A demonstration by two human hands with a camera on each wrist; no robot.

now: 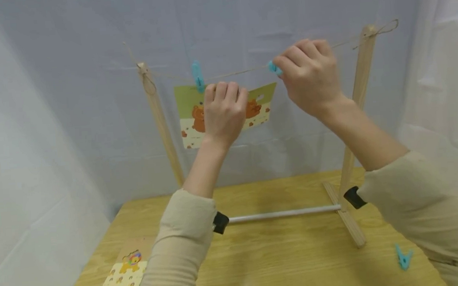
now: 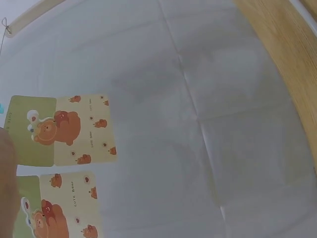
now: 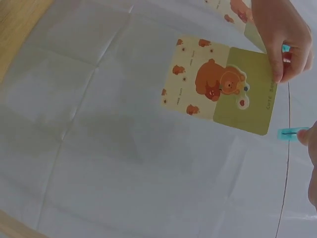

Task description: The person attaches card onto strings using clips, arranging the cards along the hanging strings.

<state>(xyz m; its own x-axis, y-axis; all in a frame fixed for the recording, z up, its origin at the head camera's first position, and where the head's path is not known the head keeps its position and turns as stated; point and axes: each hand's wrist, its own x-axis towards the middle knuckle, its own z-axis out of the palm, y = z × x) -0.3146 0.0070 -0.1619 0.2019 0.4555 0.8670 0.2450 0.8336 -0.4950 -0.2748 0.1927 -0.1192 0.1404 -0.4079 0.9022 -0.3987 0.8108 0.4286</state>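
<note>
My left hand (image 1: 227,112) pinches the top edge of a green-and-cream bear card (image 3: 218,84) below a thin string (image 1: 244,71). With thumb and fingers, my right hand (image 1: 312,73) holds a light-blue clothespin (image 3: 290,134) across the string, close to the card's upper corner but apart from it. To the left, a matching bear card (image 1: 189,119) hangs from the string under another blue clothespin (image 1: 197,76), partly covered by my left hand. Both cards show in the left wrist view, where only a bit of that hand appears at the edge.
Two wooden posts (image 1: 361,69) carry the string, joined low down by a white rod (image 1: 286,214). Another card with a lion-like animal (image 1: 128,267) lies at the table's left. One loose blue clothespin (image 1: 403,257) lies at the right. White cloth hangs behind.
</note>
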